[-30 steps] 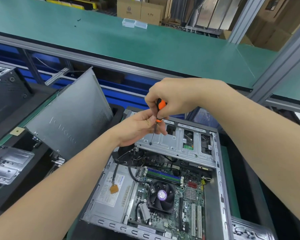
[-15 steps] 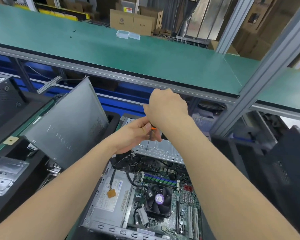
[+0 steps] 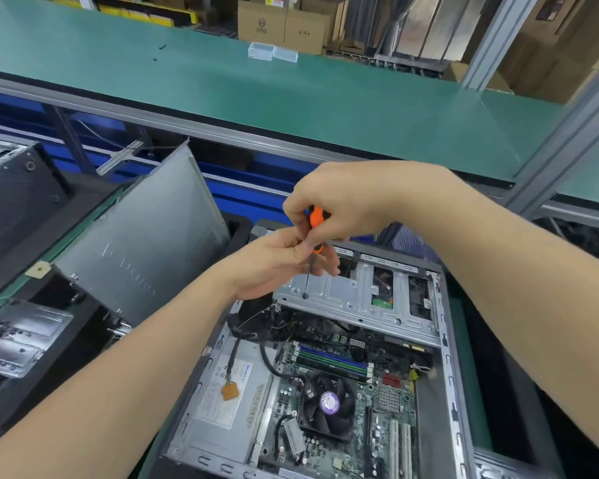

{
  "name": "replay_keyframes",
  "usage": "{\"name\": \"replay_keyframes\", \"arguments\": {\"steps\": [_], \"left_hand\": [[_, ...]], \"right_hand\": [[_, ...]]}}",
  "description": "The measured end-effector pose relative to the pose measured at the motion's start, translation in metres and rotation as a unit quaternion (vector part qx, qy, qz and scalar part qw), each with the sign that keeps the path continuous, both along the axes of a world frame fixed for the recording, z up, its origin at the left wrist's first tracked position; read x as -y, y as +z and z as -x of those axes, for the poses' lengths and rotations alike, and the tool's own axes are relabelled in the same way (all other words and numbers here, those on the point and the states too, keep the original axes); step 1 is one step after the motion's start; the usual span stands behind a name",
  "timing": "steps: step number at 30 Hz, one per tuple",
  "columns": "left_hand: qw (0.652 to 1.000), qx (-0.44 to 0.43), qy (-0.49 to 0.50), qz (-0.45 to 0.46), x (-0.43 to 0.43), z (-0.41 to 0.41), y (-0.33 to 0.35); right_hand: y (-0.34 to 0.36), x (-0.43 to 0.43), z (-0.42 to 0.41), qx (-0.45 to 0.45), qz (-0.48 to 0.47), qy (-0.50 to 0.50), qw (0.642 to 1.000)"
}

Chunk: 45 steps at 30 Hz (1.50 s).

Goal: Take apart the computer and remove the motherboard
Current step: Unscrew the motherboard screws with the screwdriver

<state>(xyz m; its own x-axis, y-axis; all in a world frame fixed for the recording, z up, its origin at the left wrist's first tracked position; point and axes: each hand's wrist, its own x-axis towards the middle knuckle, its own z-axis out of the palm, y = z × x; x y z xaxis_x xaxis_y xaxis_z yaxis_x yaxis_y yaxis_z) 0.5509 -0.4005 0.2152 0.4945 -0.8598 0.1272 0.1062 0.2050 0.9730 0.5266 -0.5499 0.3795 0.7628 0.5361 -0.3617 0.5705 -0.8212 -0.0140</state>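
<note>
One screwdriver (image 3: 316, 217) here: the right hand (image 3: 339, 205) wraps its orange handle, the left hand (image 3: 277, 264) pinches it lower down, tip on the drive cage (image 3: 353, 299). The open computer case (image 3: 445, 340) holds the motherboard (image 3: 363, 406), one fan (image 3: 327, 404) and one power supply (image 3: 222, 420). Two clear boxes (image 3: 272, 51) sit on the counter (image 3: 325, 98) beyond.

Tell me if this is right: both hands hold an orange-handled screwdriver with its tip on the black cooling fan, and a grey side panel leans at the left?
Not quite. The head view shows the screwdriver tip on the silver drive cage, not on the cooling fan. The left hand and right hand do hold it, and the side panel does lean at the left.
</note>
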Motion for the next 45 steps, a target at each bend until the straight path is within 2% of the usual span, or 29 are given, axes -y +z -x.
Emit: {"name": "replay_keyframes", "arguments": {"steps": [5, 9, 11, 13, 15, 16, 18, 20, 23, 25, 27, 31, 34, 37, 40, 45], "left_hand": [[1.0, 0.009, 0.008, -0.004, 0.002, 0.0, -0.006], [1.0, -0.008, 0.023, 0.009, 0.004, 0.003, -0.011], [1.0, -0.004, 0.025, 0.002, 0.004, 0.004, -0.011], [1.0, 0.009, 0.023, 0.002, 0.003, 0.005, -0.011], [1.0, 0.015, 0.019, 0.013, 0.0, 0.008, -0.011], [1.0, 0.017, 0.018, 0.018, -0.001, 0.009, -0.011], [1.0, 0.009, 0.016, 0.023, -0.002, 0.01, -0.01], [1.0, -0.004, 0.02, 0.021, -0.003, 0.009, -0.008], [1.0, -0.014, 0.013, 0.014, -0.004, 0.005, -0.007], [1.0, -0.019, 0.008, 0.013, -0.003, 0.006, -0.004], [1.0, -0.019, 0.013, 0.005, -0.001, 0.005, -0.004], [1.0, -0.018, 0.01, -0.001, 0.002, 0.001, -0.004], [1.0, -0.009, -0.014, -0.005, 0.005, -0.001, -0.002], [1.0, -0.002, -0.026, -0.012, 0.007, -0.002, 0.0], [1.0, -0.01, -0.017, -0.006, 0.008, -0.003, -0.003], [1.0, -0.008, 0.0, -0.002, 0.006, 0.001, -0.001]], "right_hand": [[0.006, 0.0, -0.002, -0.01, 0.035, 0.042, 0.998], [0.001, -0.001, 0.011, 0.026, -0.003, -0.017, 1.0], [-0.004, -0.003, 0.022, 0.086, -0.044, -0.062, 0.993], [-0.014, -0.008, 0.034, 0.215, -0.075, -0.138, 0.964], [-0.023, -0.022, 0.042, 0.34, -0.085, -0.264, 0.898], [-0.026, -0.029, 0.042, 0.359, -0.078, -0.32, 0.873], [-0.031, -0.037, 0.039, 0.291, -0.078, -0.393, 0.869], [-0.036, -0.04, 0.034, 0.22, -0.126, -0.419, 0.872], [-0.041, -0.035, 0.029, 0.192, -0.191, -0.433, 0.86], [-0.042, -0.029, 0.027, 0.178, -0.207, -0.421, 0.865], [-0.04, -0.02, 0.025, 0.151, -0.204, -0.379, 0.89], [-0.024, 0.0, 0.019, 0.075, -0.164, -0.225, 0.957], [-0.014, 0.013, 0.009, 0.012, -0.129, -0.117, 0.985], [-0.006, 0.019, -0.003, -0.036, -0.093, -0.037, 0.994], [-0.002, 0.019, -0.009, -0.046, -0.069, 0.009, 0.997], [-0.004, 0.015, 0.0, 0.016, -0.068, -0.012, 0.997]]}}
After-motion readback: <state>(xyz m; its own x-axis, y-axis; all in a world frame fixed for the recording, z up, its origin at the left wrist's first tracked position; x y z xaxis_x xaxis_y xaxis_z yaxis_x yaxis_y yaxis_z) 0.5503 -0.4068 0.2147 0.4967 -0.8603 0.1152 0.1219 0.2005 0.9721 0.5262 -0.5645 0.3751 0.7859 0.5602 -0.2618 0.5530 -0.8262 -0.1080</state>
